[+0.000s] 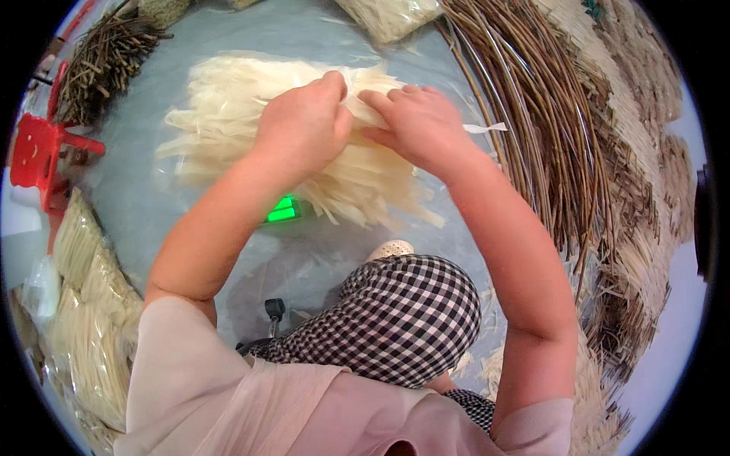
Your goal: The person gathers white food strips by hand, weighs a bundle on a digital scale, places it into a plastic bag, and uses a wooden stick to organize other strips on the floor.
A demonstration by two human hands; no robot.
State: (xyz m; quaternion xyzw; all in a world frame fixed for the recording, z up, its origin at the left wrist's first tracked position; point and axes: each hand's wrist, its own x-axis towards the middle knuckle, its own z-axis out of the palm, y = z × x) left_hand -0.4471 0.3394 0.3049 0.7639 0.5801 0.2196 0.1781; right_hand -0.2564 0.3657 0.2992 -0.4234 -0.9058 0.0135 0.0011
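A wide bundle of pale cream, flat dried strips (pixel 220 99) lies in front of me, with shiny clear plastic showing at its edges. Over its middle, my left hand (pixel 308 118) is closed in a fist, thumb toward the other hand. Close to its right, my right hand (pixel 418 125) has its fingers bent down on the bundle. What either hand pinches is hidden under the fingers. A narrow white strip (pixel 487 128) sticks out to the right of my right wrist. Below the bundle, a lit green display (pixel 283 210) shows beside my left forearm.
Long brown stalks (pixel 525 114) lie along the right, with stacked pale bundles (pixel 639 152) beyond. Dark twigs (pixel 106 61) and a red plastic chair (pixel 38 156) stand at left. Clear-wrapped bundles lie at lower left (pixel 91 342) and at the far edge (pixel 391 17).
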